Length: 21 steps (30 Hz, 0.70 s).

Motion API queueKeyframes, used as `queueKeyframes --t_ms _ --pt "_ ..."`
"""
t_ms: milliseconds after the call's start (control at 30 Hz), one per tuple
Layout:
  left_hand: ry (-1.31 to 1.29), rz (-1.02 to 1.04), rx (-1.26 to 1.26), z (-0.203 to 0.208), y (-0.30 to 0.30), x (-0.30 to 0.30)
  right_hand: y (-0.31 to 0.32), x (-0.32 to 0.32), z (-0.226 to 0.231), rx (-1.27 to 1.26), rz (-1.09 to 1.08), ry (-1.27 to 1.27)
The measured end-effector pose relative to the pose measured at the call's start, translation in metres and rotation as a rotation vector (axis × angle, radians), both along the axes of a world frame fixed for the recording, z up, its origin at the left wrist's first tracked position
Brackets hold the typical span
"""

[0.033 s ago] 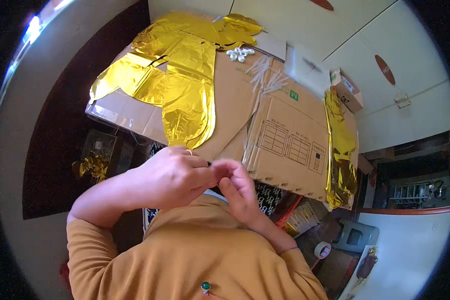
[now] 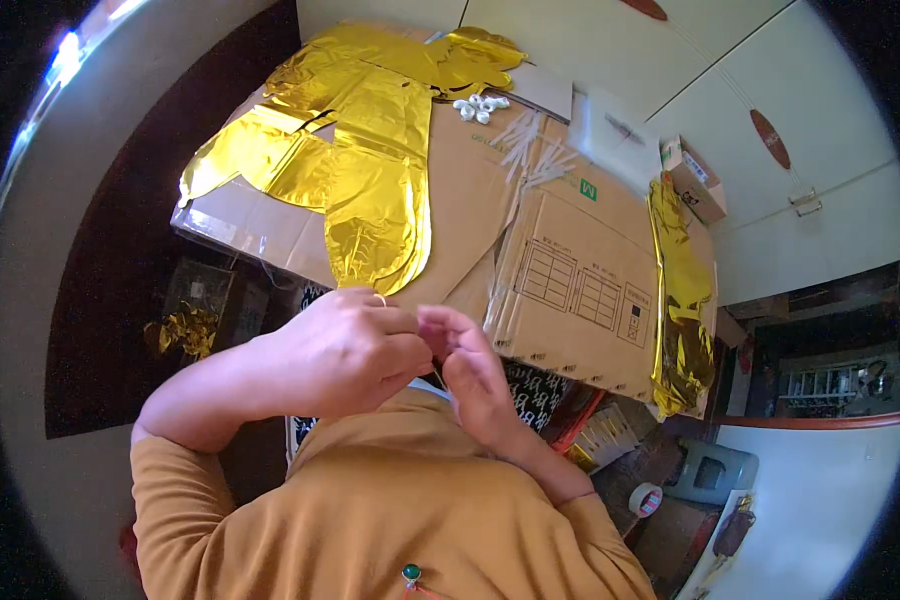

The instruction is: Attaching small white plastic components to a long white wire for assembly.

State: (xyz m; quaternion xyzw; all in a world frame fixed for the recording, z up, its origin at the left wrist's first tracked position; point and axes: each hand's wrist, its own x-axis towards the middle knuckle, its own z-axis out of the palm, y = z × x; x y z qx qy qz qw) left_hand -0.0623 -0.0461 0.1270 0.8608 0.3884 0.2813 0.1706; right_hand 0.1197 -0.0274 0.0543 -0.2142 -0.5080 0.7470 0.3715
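Observation:
My left hand [image 2: 345, 350] is closed in front of my chest, its fingertips turned away so that what they pinch is hidden. Just beyond its knuckles, the narrow end of a flat gold foil balloon [image 2: 380, 190] runs down to the hand; whether the fingers grip it I cannot tell. My right hand [image 2: 480, 385] is close beside the left fingertips, fingers curved and the thumb apart from them, with nothing visible between. The balloon lies spread over the cardboard [image 2: 460, 220], its far part crumpled and folded.
Small white rolls [image 2: 478, 107] and thin pale strips [image 2: 532, 150] lie on the cardboard's far side. A second folded gold foil piece [image 2: 682, 310] hangs along the right edge beside a small carton [image 2: 692, 180]. Below right are a tape roll [image 2: 645, 500] and a grey stool [image 2: 712, 470].
My right fingers have lifted a little and parted from the thumb beside the left hand. My left hand has barely shifted; the balloon stays where it was.

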Motion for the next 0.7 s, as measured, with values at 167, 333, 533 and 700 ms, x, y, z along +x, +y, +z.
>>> queueKeyframes --t_ms 167,333,533,700 --pt "-0.089 0.040 0.016 0.018 0.002 -0.012 0.001 -0.005 0.007 -0.353 0.248 0.195" --pt "-0.172 0.092 -0.274 0.013 -0.006 -0.034 0.014 0.008 0.025 0.257 0.137 -0.386" --pt "-0.979 -0.163 -0.901 -0.026 -0.024 -0.018 0.025 0.004 0.035 0.758 0.052 -0.291" --pt "-1.089 0.457 -0.176 -0.027 -0.004 0.004 0.007 -0.003 0.026 1.217 0.095 -0.409"
